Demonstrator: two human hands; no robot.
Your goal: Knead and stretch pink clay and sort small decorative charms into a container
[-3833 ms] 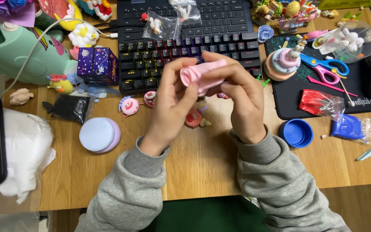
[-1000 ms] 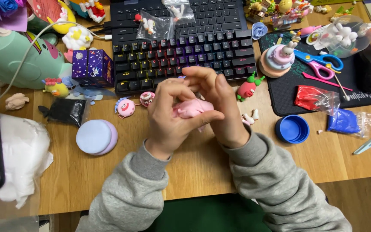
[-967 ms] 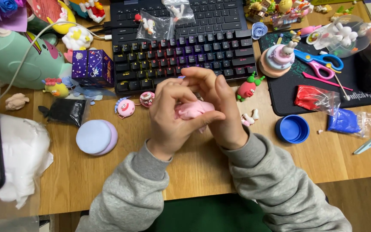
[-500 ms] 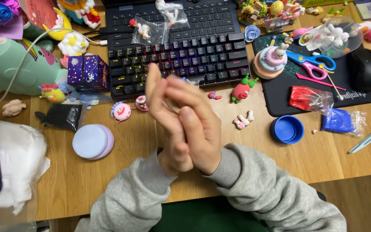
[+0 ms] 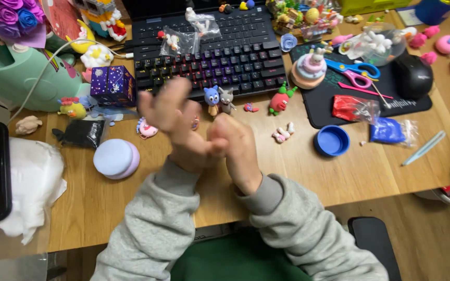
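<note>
Above a crowded wooden desk (image 5: 339, 177), a person in grey sleeves presses the left hand (image 5: 175, 122) and right hand (image 5: 238, 148) together palm to palm, the left blurred and riding higher, fingers aimed at the keyboard (image 5: 209, 57). No lump of pink clay shows between the palms; whether one is shut inside cannot be told. Nearest lie a pale round lidded tub (image 5: 115, 158), left, and small clay figures (image 5: 220, 99) just beyond the fingertips.
</note>
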